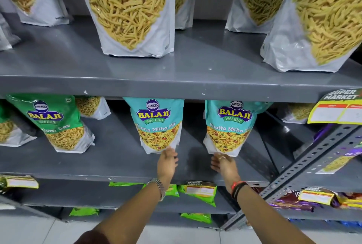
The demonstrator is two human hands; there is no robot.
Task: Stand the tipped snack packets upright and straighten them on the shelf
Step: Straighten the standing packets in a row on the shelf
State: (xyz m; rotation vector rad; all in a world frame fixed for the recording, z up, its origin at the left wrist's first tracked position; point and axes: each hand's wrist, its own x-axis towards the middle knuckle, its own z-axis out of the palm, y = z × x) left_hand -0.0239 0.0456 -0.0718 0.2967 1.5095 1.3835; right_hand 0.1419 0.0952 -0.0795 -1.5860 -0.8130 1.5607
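Now, packets: two teal Khatta Mitha Mix packets, left packet (159,126) and right packet (228,127), stand upright mid-frame on the middle shelf (117,157), long axes vertical.
Left hand (166,162): fingertips touch left packet's bottom edge.
Right hand (222,164): fingers pinch right packet's bottom edge.
Room: bare shelf between packets.

Two Khatta Mitha packets (159,126) (229,128) side by side on the middle shelf (109,157).

Bright, even overhead light; soft glare on the grey upper shelf (176,67). Deep shadow beneath that shelf, behind the packets. Wide-angle bending toward frame edges, slight softness throughout.
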